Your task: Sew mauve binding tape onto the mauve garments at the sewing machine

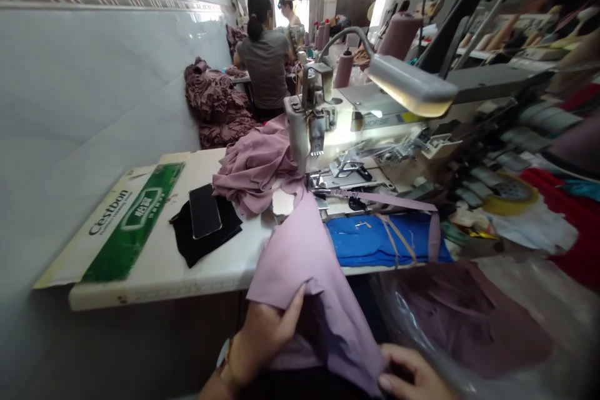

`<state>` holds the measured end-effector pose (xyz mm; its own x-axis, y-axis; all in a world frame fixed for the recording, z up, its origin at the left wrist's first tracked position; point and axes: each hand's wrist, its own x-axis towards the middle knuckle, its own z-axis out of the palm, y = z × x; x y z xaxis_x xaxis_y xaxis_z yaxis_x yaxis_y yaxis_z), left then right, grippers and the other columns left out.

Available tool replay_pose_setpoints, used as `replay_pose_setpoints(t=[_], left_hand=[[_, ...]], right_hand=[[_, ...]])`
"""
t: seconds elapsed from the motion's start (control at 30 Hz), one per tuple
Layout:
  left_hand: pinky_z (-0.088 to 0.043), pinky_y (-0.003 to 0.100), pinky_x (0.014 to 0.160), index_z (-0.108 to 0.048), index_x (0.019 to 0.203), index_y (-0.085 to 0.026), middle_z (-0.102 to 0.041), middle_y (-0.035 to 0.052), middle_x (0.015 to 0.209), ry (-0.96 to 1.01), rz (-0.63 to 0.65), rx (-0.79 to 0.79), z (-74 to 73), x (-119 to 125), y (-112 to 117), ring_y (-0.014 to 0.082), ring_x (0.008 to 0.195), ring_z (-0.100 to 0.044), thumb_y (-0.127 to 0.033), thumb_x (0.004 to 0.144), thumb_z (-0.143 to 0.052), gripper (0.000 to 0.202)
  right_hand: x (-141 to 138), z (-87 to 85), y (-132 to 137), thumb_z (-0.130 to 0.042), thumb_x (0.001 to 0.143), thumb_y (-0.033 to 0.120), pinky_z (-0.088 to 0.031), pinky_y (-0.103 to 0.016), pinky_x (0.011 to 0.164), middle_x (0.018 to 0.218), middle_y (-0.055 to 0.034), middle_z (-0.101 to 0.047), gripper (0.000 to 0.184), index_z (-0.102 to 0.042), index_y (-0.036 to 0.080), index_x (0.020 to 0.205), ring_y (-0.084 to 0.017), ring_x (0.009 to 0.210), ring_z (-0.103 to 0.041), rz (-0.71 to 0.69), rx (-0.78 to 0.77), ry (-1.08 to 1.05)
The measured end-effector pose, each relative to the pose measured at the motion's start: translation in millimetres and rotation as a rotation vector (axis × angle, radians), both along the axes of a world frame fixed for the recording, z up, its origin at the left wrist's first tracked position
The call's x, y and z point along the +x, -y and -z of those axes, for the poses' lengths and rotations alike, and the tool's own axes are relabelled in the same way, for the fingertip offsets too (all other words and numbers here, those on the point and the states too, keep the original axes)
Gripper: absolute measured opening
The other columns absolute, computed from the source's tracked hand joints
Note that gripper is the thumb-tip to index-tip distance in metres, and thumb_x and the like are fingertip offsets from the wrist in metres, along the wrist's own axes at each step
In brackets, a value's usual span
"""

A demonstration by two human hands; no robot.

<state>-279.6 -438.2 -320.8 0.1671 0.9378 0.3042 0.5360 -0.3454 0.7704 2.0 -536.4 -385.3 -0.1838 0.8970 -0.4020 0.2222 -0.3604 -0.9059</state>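
Observation:
A mauve piece of fabric (295,237) runs from the needle area of a sewing machine (300,125) down over the table's front edge. My left hand (269,331) pinches its edge between thumb and fingers, with the other fingers beneath the cloth. Lower right, my right hand (412,372) grips the fabric's lower side edge between thumb and fingertips. A narrow mauve strip (389,201) feeds in toward the presser foot from the right. Behind the needle, more mauve cloth (257,162) lies bunched on the white table (210,269).
A phone (205,212) rests on black cloth (187,244) left of the fabric. Blue folded cloth (375,240) lies at the table's front edge. A lamp (412,84) overhangs the machine. Dark mauve cloth in plastic (469,312) sits lower right. Two people (265,62) are farther back.

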Motion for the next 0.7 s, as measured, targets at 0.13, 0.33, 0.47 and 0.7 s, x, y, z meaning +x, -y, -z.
replay_pose_setpoints(t=[0.13,0.33,0.47,0.7], left_hand=[[-0.046,0.044,0.11,-0.068,0.118,-0.02,-0.074,0.0096,0.106,-0.077,-0.038,0.133,-13.7,1,-30,0.0267,0.109,-0.067,-0.029,0.088,-0.063,0.032],[-0.05,0.041,0.105,-0.069,0.113,-0.019,-0.075,0.0082,0.099,-0.087,-0.015,0.213,-33.3,7,-71,0.0239,0.109,-0.066,-0.03,0.091,-0.058,0.027],[-0.052,0.039,0.096,-0.071,0.095,-0.016,-0.074,0.008,0.089,-0.003,-0.089,0.149,-46.3,7,-90,0.0235,0.095,-0.069,-0.035,0.092,-0.056,0.024],[-0.049,0.028,0.078,-0.065,0.088,-0.014,-0.069,0.0051,0.088,0.106,-0.142,0.015,-65.7,9,-124,0.0187,0.086,-0.063,-0.036,0.092,-0.055,0.025]], right_hand=[[-12,-3.1,-17,-0.069,0.074,0.058,-0.051,-0.032,0.072,0.072,-0.0041,-0.067,0.037,-0.07,0.02,0.07,-0.025,0.075,-0.063,-0.017,0.097,-0.019],[-15,-7.9,-36,-0.067,0.079,0.052,-0.05,-0.031,0.072,0.073,-0.0028,-0.065,0.032,-0.067,0.021,0.072,-0.024,0.075,-0.062,0.006,0.12,-0.024],[-21,-4.7,-42,-0.07,0.079,0.049,-0.049,-0.031,0.073,0.076,-0.0032,-0.065,0.029,-0.069,0.02,0.083,-0.023,0.077,-0.063,0.105,0.101,-0.091],[-39,-11.9,-58,-0.073,0.08,0.046,-0.053,-0.034,0.08,0.092,-0.0054,-0.07,0.058,-0.056,0.026,0.131,-0.022,0.085,-0.067,0.234,0.103,-0.293]])
